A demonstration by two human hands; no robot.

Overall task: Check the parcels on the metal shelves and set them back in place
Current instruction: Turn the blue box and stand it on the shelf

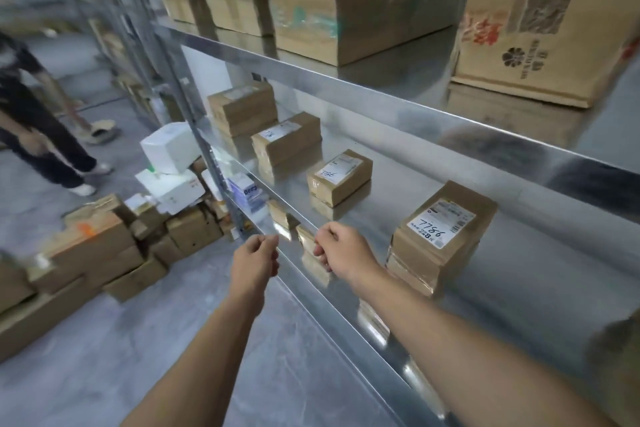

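Several small brown parcels sit in a row on the middle metal shelf (346,291). The nearest parcel (440,225) carries a white label reading 7786. Further along lie a parcel (341,175) marked 7726, then another parcel (287,142), and the farthest parcel (242,107). My right hand (343,248) hovers over the shelf's front edge with loosely curled fingers and holds nothing. My left hand (254,262) hangs just in front of the edge, also loosely curled and holding nothing. Neither hand touches a parcel.
Large cartons (360,7) and a printed carton (540,35) stand on the upper shelf. A heap of boxes (104,243) and white cartons (169,149) lies on the floor at left. A person's legs (45,135) stand far left. Grey floor stretches below my arms.
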